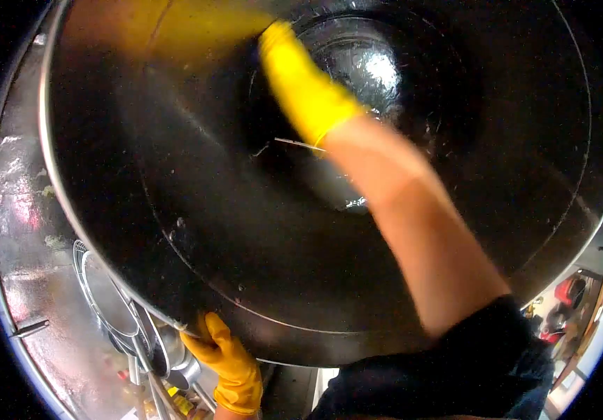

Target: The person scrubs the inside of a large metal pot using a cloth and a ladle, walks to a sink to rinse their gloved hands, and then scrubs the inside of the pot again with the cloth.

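Observation:
A huge dark round pan like a wok [259,280], with a bright metal rim, fills most of the head view. My right hand [308,84], in a yellow rubber glove, reaches deep inside against its far wall. Its fingers are smeared by motion, so I cannot see whether they hold anything. A blurred yellow reflection shows on the wall beside it. My left hand [230,364], in an orange-yellow glove, grips the near left rim with its fingers bent over the edge. Shiny wet patches [354,199] lie near the pan's middle, partly hidden behind my right forearm.
Wire strainers [109,294] with long handles stand just outside the rim, left of my left hand. A wet metal surface [25,210] runs along the left side. At the lower right, red items [569,290] sit on a shelf.

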`<state>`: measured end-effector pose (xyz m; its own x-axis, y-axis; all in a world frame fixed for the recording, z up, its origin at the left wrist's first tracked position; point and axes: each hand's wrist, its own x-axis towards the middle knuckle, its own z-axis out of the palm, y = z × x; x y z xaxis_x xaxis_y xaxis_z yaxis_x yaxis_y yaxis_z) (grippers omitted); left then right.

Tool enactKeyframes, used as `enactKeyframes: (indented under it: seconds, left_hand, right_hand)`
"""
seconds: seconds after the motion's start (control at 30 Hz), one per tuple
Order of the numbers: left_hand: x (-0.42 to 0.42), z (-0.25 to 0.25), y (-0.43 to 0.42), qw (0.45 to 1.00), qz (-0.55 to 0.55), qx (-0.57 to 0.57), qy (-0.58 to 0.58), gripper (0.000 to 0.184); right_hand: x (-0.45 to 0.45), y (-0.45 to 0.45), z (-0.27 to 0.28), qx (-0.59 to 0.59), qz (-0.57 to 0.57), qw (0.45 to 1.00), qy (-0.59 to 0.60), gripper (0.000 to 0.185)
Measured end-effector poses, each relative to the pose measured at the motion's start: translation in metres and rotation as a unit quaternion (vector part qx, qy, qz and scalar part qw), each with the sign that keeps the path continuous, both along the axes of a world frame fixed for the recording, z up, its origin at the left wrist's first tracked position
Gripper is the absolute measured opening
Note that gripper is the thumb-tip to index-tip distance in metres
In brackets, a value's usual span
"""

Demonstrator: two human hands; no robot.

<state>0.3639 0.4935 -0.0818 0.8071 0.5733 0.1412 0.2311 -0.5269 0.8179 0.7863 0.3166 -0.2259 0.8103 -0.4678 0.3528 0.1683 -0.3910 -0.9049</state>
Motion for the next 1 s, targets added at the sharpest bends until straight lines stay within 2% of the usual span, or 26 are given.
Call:
enactKeyframes:
  seconds: [0.07, 0.1, 0.13, 0.17, 0.2, 0.27, 0.3, 0.33, 0.4, 0.47, 0.53, 0.63, 0.73, 0.77, 0.83, 0.87, 0.9, 0.93, 0.97, 1.0]
  left_hand:
    - [-0.003, -0.003, 0.003, 1.000, 0.008, 0.022, 0.005, 0.047]
    - [-0.002, -0.002, 0.003, 0.999, 0.005, 0.035, 0.011, 0.047]
    - [-0.003, -0.002, 0.004, 0.999, 0.003, 0.048, 0.017, 0.047]
    - [-0.006, -0.004, 0.004, 0.997, 0.003, 0.082, 0.013, 0.047]
    - [-0.002, -0.003, 0.001, 0.997, -0.003, 0.079, 0.004, 0.047]
    - [0.005, 0.003, -0.005, 0.997, -0.014, 0.075, -0.010, 0.047]
    - [0.004, 0.001, 0.000, 0.994, -0.016, 0.109, 0.003, 0.049]
    - [0.002, 0.000, 0.000, 0.997, -0.012, 0.079, 0.000, 0.049]
    - [0.001, -0.001, -0.001, 1.000, -0.007, 0.016, -0.006, 0.050]
    - [0.003, 0.002, -0.006, 1.000, -0.002, 0.027, 0.007, 0.051]
    - [0.005, 0.003, -0.006, 0.999, -0.001, 0.042, 0.000, 0.052]
    - [-0.007, -0.013, 0.009, 0.995, -0.023, 0.077, -0.053, 0.053]
    - [-0.009, -0.014, 0.008, 0.994, 0.004, 0.110, -0.022, 0.052]
    - [-0.006, -0.012, 0.010, 0.997, -0.012, 0.067, -0.022, 0.050]
    - [-0.003, -0.008, 0.009, 0.999, -0.008, 0.051, -0.004, 0.050]
    - [-0.003, -0.005, 0.005, 0.999, -0.006, 0.041, 0.009, 0.050]
    - [0.003, 0.001, -0.007, 1.000, 0.005, 0.022, -0.018, 0.047]
    - [0.002, 0.002, -0.008, 1.000, 0.011, 0.025, -0.001, 0.047]
    - [0.001, 0.000, -0.003, 0.999, 0.020, 0.027, 0.014, 0.046]
    - [-0.001, 0.000, 0.000, 0.999, 0.030, 0.031, 0.031, 0.046]
  right_hand:
    - [-0.047, 0.083, -0.071, 0.081, 0.087, 0.992, 0.042, 0.039]
    - [-0.085, 0.088, -0.093, 0.247, 0.262, 0.914, 0.186, 0.045]
    - [-0.134, 0.086, -0.122, 0.098, 0.258, 0.944, 0.181, 0.052]
    - [-0.179, 0.074, -0.147, 0.091, 0.285, 0.917, 0.263, 0.053]
    - [-0.227, 0.029, -0.117, 0.082, 0.297, 0.885, 0.349, 0.051]
    - [-0.266, -0.019, -0.169, -0.091, 0.327, 0.851, 0.401, 0.049]
    - [-0.278, -0.050, -0.194, -0.127, 0.343, 0.824, 0.433, 0.046]
    - [-0.288, -0.081, -0.217, -0.164, 0.362, 0.793, 0.461, 0.043]
    - [-0.308, -0.141, -0.245, -0.370, 0.338, 0.791, 0.352, 0.037]
    - [-0.313, -0.191, -0.251, -0.437, 0.280, 0.779, 0.352, 0.039]
    - [-0.318, -0.201, -0.255, -0.409, 0.205, 0.795, 0.398, 0.041]
    - [-0.314, -0.130, -0.263, -0.296, 0.099, 0.864, 0.396, 0.045]
    - [-0.278, -0.009, -0.231, -0.134, 0.068, 0.927, 0.343, 0.050]
    - [-0.260, 0.028, -0.210, -0.071, 0.076, 0.940, 0.326, 0.051]
    - [-0.218, 0.086, -0.161, 0.047, 0.114, 0.949, 0.289, 0.055]
    - [-0.192, 0.103, -0.127, 0.095, 0.128, 0.953, 0.258, 0.056]
    - [-0.159, 0.079, -0.031, 0.230, 0.211, 0.909, 0.277, 0.053]
    - [-0.127, 0.086, -0.001, 0.310, 0.126, 0.930, 0.151, 0.052]
    - [-0.108, 0.032, 0.077, 0.136, 0.155, 0.944, 0.258, 0.059]
    - [-0.085, -0.009, 0.099, 0.046, 0.112, 0.968, 0.219, 0.056]
